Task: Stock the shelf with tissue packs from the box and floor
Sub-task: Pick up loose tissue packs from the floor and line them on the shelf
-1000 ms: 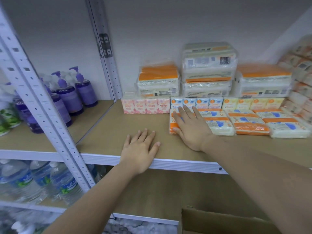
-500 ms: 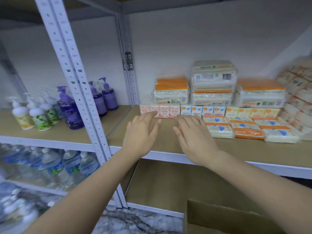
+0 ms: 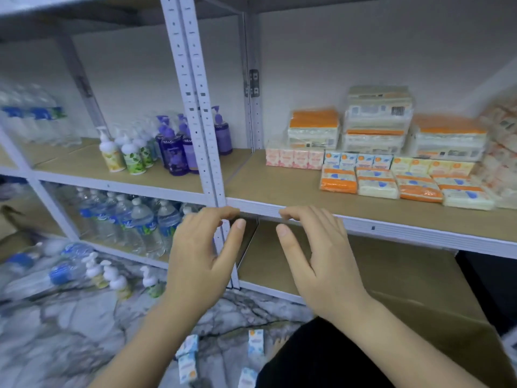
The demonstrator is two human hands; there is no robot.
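My left hand (image 3: pixel 200 259) and my right hand (image 3: pixel 319 261) hover side by side in front of the shelf edge (image 3: pixel 279 210), fingers curled and apart, both empty. On the shelf board sit rows of tissue packs: pink small packs (image 3: pixel 293 158), blue ones (image 3: pixel 358 161), yellow ones (image 3: pixel 430 166), flat orange and white packs (image 3: pixel 377 186), and larger wrapped bundles (image 3: pixel 377 119) stacked behind. Small blue tissue packs (image 3: pixel 187 357) lie on the marble floor below my arms. The cardboard box (image 3: pixel 436 320) stands at lower right.
A white perforated upright post (image 3: pixel 201 135) splits the shelving. Purple and white pump bottles (image 3: pixel 173 144) fill the left bay, water bottles (image 3: pixel 131 219) the bay below. More bottles lie on the floor (image 3: pixel 70 331). My dark-clothed knee (image 3: pixel 321 357) is at the bottom.
Both hands have pulled back off the shelf board, toward me and downward, to its front edge. My view has moved back and turned left, bringing the floor and loose packs into sight.
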